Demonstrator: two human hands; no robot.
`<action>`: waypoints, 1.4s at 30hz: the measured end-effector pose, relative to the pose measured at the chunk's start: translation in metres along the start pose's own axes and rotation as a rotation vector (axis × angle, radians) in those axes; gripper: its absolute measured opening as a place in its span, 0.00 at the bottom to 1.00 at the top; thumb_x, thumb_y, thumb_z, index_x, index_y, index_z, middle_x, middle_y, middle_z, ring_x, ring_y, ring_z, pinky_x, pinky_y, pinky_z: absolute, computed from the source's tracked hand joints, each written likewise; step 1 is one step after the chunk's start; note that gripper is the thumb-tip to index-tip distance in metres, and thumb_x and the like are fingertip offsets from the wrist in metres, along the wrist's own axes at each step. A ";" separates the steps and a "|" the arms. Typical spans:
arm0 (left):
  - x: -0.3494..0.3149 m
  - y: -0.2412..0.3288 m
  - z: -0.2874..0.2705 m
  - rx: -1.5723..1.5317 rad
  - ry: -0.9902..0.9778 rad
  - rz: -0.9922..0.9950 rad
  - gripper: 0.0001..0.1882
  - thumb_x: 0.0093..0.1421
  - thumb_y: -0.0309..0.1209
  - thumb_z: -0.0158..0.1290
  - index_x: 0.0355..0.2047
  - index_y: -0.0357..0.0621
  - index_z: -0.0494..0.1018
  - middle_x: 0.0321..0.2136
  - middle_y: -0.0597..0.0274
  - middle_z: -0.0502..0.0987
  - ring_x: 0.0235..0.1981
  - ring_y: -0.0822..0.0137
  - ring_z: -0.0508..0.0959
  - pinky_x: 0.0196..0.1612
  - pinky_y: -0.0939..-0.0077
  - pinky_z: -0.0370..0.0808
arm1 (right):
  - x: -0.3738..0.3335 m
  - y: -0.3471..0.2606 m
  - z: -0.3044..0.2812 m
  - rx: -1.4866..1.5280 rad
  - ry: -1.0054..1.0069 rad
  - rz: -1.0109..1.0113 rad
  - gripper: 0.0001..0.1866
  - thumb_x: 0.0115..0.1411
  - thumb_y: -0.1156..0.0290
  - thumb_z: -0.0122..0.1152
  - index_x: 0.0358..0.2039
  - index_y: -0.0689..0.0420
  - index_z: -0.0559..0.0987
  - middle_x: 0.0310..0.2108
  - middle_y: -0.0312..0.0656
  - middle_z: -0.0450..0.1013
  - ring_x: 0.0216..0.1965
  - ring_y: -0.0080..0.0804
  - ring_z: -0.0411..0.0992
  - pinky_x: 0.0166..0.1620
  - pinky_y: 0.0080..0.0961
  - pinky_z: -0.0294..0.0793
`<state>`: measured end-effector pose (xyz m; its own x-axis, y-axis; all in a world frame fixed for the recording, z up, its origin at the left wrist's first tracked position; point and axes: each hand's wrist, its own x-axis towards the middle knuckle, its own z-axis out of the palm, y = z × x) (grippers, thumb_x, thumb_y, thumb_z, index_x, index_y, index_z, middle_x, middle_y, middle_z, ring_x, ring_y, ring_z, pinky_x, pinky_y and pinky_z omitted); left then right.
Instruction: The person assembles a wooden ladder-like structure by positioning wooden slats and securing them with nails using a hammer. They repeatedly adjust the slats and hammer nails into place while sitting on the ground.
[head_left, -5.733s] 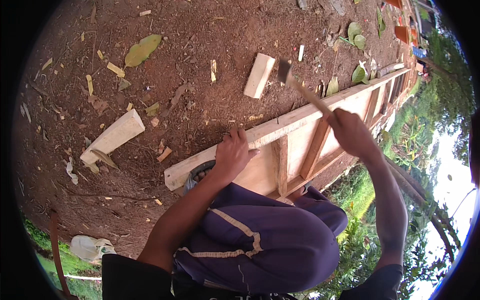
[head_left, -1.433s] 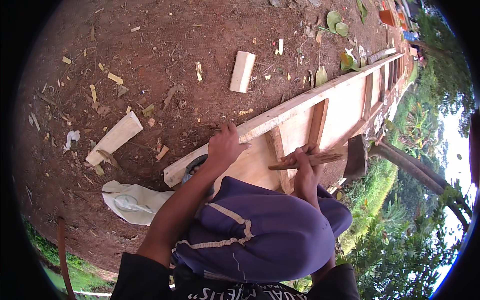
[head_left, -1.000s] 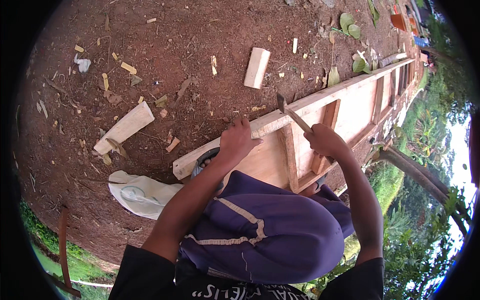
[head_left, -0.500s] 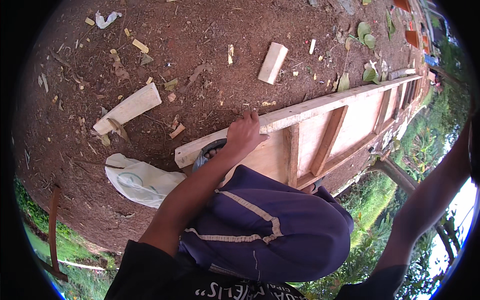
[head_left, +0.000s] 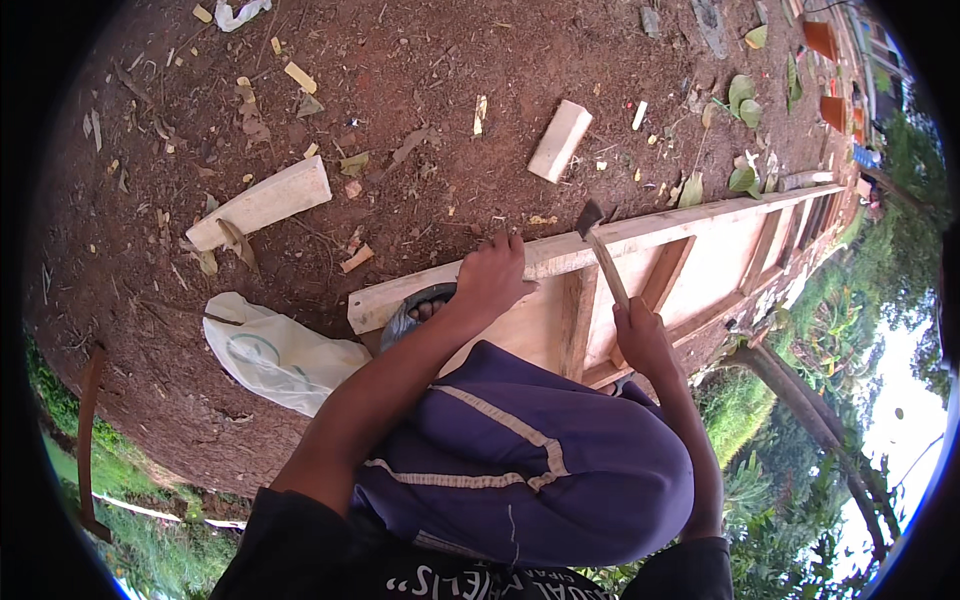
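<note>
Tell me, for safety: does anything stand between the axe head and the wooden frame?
Nothing visible: the axe head, its handle in the right hand, is at the wooden frame. The left hand grips the frame farther left.

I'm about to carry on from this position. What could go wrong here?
The left hand is bare and grips the same wooden beam that the hatchet is at, so a glancing blow might catch its fingers.

The right hand, also bare, grips the wooden handle; if that grip slipped, the head could swing off line.

The knees, in purple trousers, are near the frame, so a deflected blade might reach a leg.
</note>
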<state>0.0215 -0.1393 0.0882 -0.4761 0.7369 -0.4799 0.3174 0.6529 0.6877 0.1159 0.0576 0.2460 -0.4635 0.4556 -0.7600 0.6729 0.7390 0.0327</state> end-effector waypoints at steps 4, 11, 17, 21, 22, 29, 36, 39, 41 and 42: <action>-0.001 0.000 -0.001 0.006 0.012 0.029 0.39 0.52 0.57 0.65 0.47 0.31 0.70 0.44 0.44 0.74 0.41 0.49 0.83 0.36 0.59 0.83 | 0.004 0.031 0.049 0.182 -0.011 0.157 0.18 0.70 0.60 0.50 0.37 0.66 0.69 0.27 0.69 0.73 0.34 0.73 0.73 0.36 0.61 0.71; 0.003 0.026 0.003 -0.012 0.051 0.034 0.37 0.59 0.56 0.59 0.50 0.32 0.69 0.45 0.41 0.75 0.44 0.45 0.81 0.42 0.52 0.81 | 0.014 0.062 0.059 0.251 0.202 0.052 0.19 0.61 0.60 0.61 0.30 0.67 0.73 0.26 0.63 0.75 0.31 0.66 0.75 0.38 0.56 0.72; 0.040 0.071 0.020 0.064 0.115 0.103 0.27 0.63 0.48 0.56 0.51 0.37 0.67 0.45 0.40 0.78 0.44 0.42 0.81 0.43 0.49 0.79 | 0.032 0.223 0.030 0.236 0.360 0.187 0.21 0.61 0.56 0.65 0.31 0.65 0.72 0.24 0.62 0.75 0.31 0.66 0.77 0.35 0.53 0.74; 0.075 0.128 0.009 0.111 0.124 0.114 0.16 0.65 0.38 0.56 0.43 0.37 0.70 0.35 0.39 0.77 0.39 0.37 0.79 0.39 0.45 0.74 | 0.045 0.370 0.037 0.255 0.581 0.257 0.20 0.63 0.55 0.64 0.33 0.62 0.72 0.25 0.59 0.76 0.30 0.65 0.76 0.34 0.54 0.73; 0.085 0.141 0.010 0.129 0.145 0.128 0.13 0.66 0.34 0.53 0.41 0.35 0.70 0.36 0.37 0.77 0.40 0.36 0.78 0.41 0.44 0.75 | 0.054 0.410 0.047 0.279 0.627 0.263 0.20 0.63 0.55 0.64 0.34 0.62 0.73 0.26 0.59 0.76 0.31 0.64 0.75 0.35 0.54 0.72; 0.135 0.223 -0.002 0.411 0.256 0.028 0.11 0.72 0.31 0.44 0.42 0.35 0.69 0.30 0.33 0.76 0.36 0.33 0.77 0.37 0.41 0.70 | 0.139 0.622 0.095 0.148 0.757 0.312 0.19 0.67 0.53 0.58 0.46 0.58 0.74 0.41 0.53 0.74 0.45 0.55 0.73 0.45 0.50 0.71; 0.067 0.246 0.029 0.348 0.689 -0.312 0.13 0.74 0.38 0.44 0.44 0.40 0.68 0.28 0.36 0.75 0.34 0.31 0.76 0.32 0.45 0.70 | 0.191 0.701 0.089 0.175 0.735 -0.046 0.30 0.70 0.55 0.53 0.63 0.65 0.65 0.58 0.61 0.66 0.58 0.62 0.66 0.59 0.53 0.67; 0.019 0.251 0.061 0.402 0.784 -0.385 0.17 0.72 0.42 0.47 0.44 0.39 0.71 0.30 0.37 0.77 0.38 0.35 0.78 0.37 0.47 0.70 | 0.187 0.712 0.098 0.203 0.756 -0.097 0.28 0.71 0.58 0.52 0.61 0.68 0.65 0.54 0.65 0.69 0.54 0.65 0.68 0.54 0.53 0.69; -0.008 0.280 0.073 0.343 0.790 -0.509 0.19 0.71 0.44 0.49 0.42 0.37 0.74 0.31 0.38 0.79 0.39 0.38 0.79 0.41 0.49 0.72 | 0.189 0.707 0.094 0.215 0.734 -0.110 0.27 0.71 0.59 0.51 0.60 0.69 0.66 0.51 0.66 0.70 0.51 0.66 0.70 0.51 0.54 0.70; -0.011 0.278 0.078 0.331 0.742 -0.583 0.20 0.70 0.44 0.49 0.41 0.36 0.74 0.32 0.38 0.79 0.38 0.38 0.79 0.41 0.50 0.72 | 0.185 0.704 0.090 0.246 0.675 -0.089 0.27 0.72 0.58 0.51 0.60 0.69 0.66 0.50 0.66 0.70 0.50 0.66 0.70 0.50 0.55 0.70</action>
<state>0.1787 0.0477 0.2424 -0.9859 0.0635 -0.1548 0.0296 0.9768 0.2121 0.5556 0.6174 0.0693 -0.7243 0.6645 -0.1838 0.6892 0.6909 -0.2183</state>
